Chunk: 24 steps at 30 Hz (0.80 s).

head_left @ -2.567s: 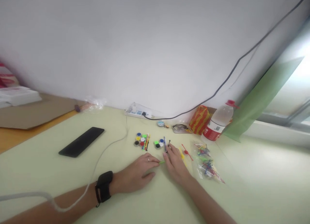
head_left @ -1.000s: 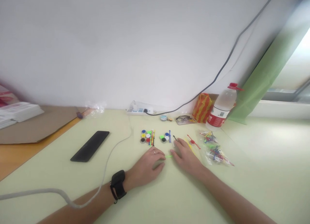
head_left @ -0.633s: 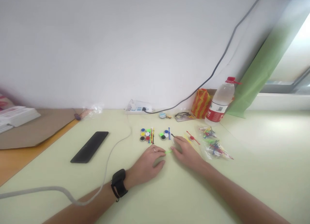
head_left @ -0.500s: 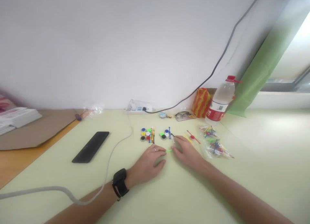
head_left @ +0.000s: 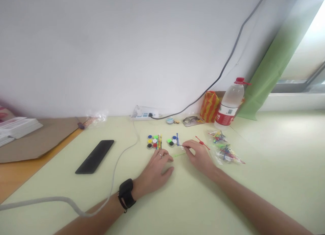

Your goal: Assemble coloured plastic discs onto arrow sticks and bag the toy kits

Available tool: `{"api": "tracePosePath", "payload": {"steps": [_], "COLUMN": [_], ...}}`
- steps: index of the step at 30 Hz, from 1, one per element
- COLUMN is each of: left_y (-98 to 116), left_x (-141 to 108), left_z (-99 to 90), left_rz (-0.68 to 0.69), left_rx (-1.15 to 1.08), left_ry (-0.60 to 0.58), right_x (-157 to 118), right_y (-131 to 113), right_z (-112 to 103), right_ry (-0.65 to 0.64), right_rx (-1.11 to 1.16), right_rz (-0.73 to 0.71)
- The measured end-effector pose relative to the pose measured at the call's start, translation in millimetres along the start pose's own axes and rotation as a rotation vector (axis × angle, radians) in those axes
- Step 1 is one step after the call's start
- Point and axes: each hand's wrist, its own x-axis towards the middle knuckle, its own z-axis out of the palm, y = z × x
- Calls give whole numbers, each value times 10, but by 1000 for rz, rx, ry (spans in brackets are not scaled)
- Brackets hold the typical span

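Observation:
My left hand (head_left: 157,169), with a ring and a watch, rests on the table with fingers apart and nothing in them. A light green arrow (head_left: 179,155) lies just right of its fingertips. My right hand (head_left: 199,157) pinches a thin black arrow (head_left: 180,145) beside a white one. Left of it are a blue arrow (head_left: 178,139) and a cluster of round discs, among them a black disc (head_left: 171,144). Several discs and upright coloured arrows (head_left: 159,142) form another group above my left hand. A red arrow (head_left: 202,143) lies right of my right hand.
Two clear bags of coloured arrows (head_left: 225,152) lie at the right. Behind stand a water bottle (head_left: 230,104) and a striped bag (head_left: 210,107). A black phone (head_left: 95,156), a pale cable (head_left: 117,162) and a power strip (head_left: 143,115) are also on the table.
My right hand has moved slightly right and up, away from the light green arrow, and now pinches the black arrow. My left fingertips have come off the light green arrow.

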Motion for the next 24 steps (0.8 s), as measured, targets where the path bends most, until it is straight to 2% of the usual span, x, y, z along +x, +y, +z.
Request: {"api": "tracePosePath", "payload": {"steps": [3,7,16,24], "left_y": [-21,-68,-71,-65], "left_x": [2,-25,-19,-26], "left_z": [3,11,20,11], "left_rz": [27,80,17,13], "left_rx": [7,50,46,50], "left_ry": [-23,-85,-79,-85], "right_x": [-3,-18,-60,-50], "right_y": [-64,-147,-66,-10], "right_z": [-4,5,27,-6], "right_ry": [-26,-108,-300,-324], "right_rx": [39,62,0,-91], "right_rz": [-49,-43,-37,24]}}
